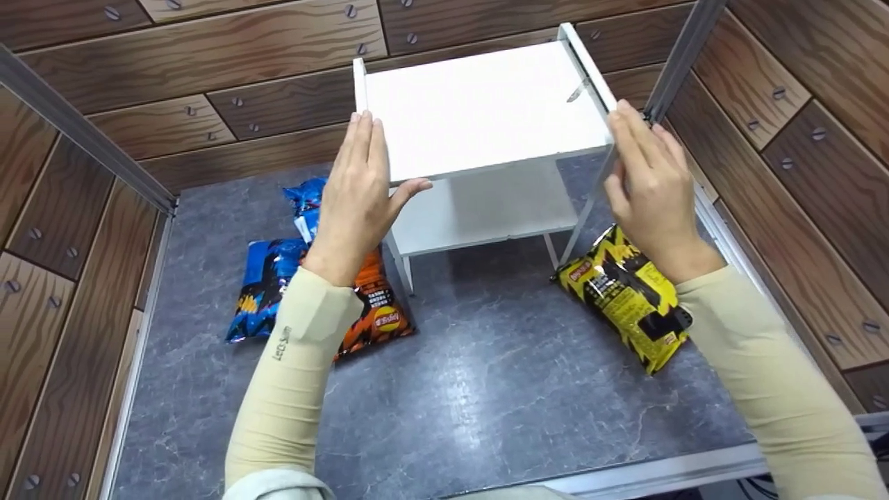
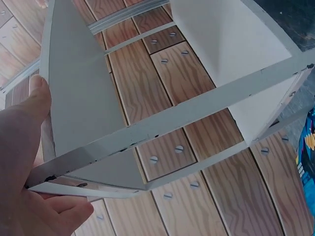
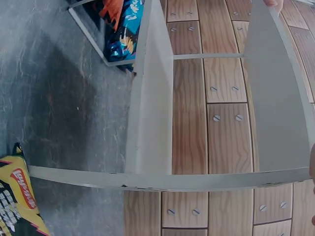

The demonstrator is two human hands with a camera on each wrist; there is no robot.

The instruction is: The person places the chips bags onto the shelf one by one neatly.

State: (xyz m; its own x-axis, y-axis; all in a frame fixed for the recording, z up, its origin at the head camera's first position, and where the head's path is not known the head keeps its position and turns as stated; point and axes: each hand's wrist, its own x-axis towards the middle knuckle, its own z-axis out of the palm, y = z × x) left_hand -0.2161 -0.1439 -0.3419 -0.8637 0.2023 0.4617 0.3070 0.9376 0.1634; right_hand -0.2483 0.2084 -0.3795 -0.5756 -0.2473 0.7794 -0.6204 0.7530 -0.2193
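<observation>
A white two-tier shelf rack [image 1: 479, 111] stands towards the back, between my two hands. My left hand [image 1: 358, 173] touches the left side of its top tier, fingers straight along the side and thumb reaching to the front edge. Against the right rail rest the extended fingers of my right hand [image 1: 653, 180], with the thumb off the top board. Below the top is a bare lower tier [image 1: 486, 201]. The left wrist view shows the left thumb and fingers [image 2: 74, 211] on either side of the frame's corner. Only a sliver of the right hand [image 3: 312, 164] shows in the right wrist view.
Left of the rack lie an orange chip bag [image 1: 385, 309] and blue chip bags [image 1: 257, 278], partly hidden by the left arm. A yellow chip bag [image 1: 611, 298] lies under the right forearm. Wood-patterned walls [image 1: 292, 42] enclose the grey marbled tabletop [image 1: 430, 417].
</observation>
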